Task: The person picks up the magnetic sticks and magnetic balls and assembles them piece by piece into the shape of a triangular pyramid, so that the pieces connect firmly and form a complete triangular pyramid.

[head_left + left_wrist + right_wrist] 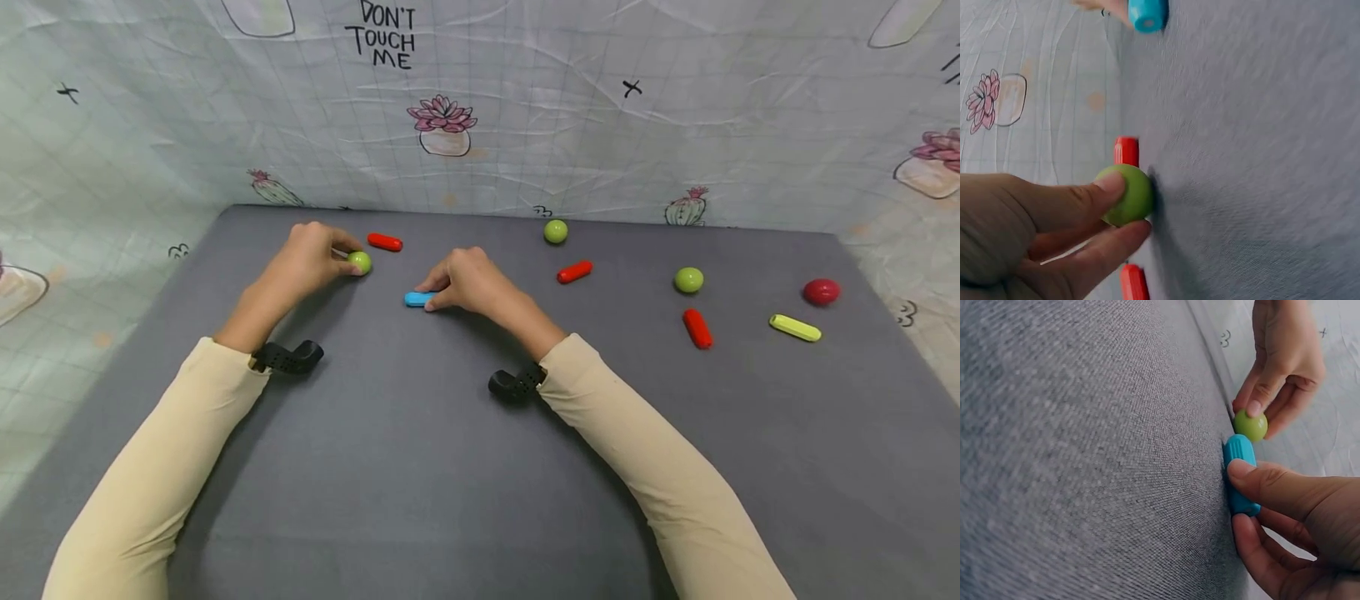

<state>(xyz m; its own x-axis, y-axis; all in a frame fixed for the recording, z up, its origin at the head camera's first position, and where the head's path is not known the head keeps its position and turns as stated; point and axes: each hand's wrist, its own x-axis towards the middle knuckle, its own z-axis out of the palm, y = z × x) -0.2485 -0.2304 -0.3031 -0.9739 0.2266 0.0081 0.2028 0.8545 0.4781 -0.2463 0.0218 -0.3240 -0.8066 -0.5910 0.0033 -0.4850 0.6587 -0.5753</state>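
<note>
Your left hand [309,257] pinches a green ball [360,263]; your right hand [474,282] grips a blue piece [417,299]. Near the ball, a red piece [385,242] lies on the bench [375,458].

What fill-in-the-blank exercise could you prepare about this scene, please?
1. The left hand pinches the green ball; the ____ hand pinches the blue stick.
2. The stick nearest the red ball is ____.
3. On the table lie ____ red sticks.

Missing words: right; yellow; three.
</note>
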